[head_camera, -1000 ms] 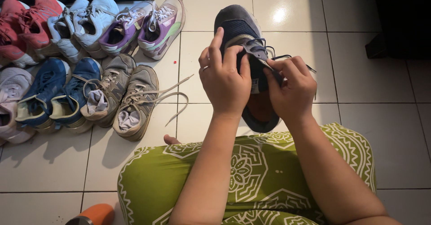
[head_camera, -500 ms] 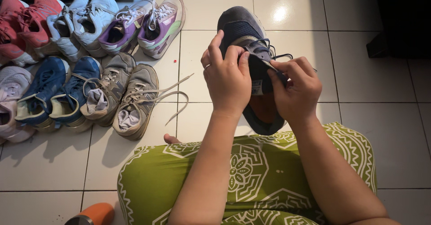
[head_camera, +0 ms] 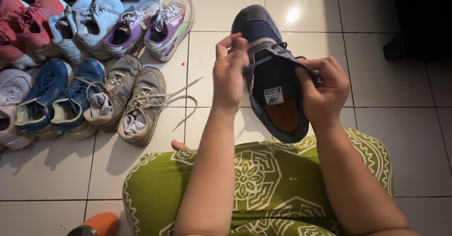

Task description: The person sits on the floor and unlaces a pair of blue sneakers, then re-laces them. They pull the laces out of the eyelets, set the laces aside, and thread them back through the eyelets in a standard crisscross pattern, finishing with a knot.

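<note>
Head view: the dark blue sneaker (head_camera: 273, 71) is held above the lap, toe pointing away. The left hand (head_camera: 230, 73) pinches a lace at the shoe's left edge, fingers closed. The right hand (head_camera: 325, 92) grips the right collar, fingers curled. Other sneakers (head_camera: 94, 71) lie on the tiled floor (head_camera: 395, 99), left.

One dark blue shoe (head_camera: 275, 76) is held up; left of it lie two grey shoes (head_camera: 127, 99), two blue (head_camera: 56, 97), two purple (head_camera: 150, 26).
</note>
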